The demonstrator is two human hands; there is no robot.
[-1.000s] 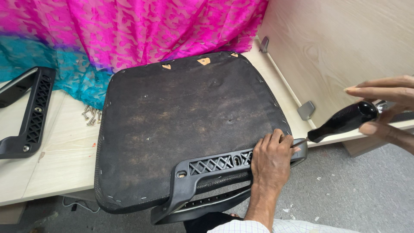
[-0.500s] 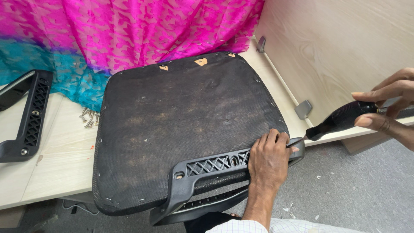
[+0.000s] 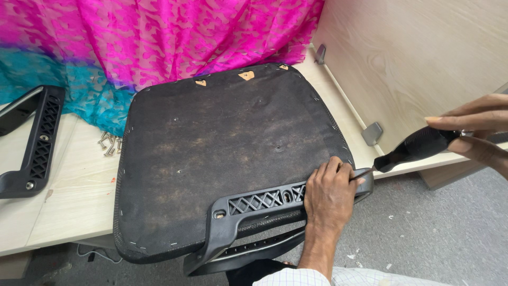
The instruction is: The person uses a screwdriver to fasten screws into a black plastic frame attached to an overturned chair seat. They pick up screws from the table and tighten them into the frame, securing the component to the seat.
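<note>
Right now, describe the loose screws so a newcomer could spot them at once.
Start at the big black upturned seat base on the pale wooden table. Just off its left edge, below the teal cloth, lies a small heap of silvery screws, the only shiny metal bits there.
</note>
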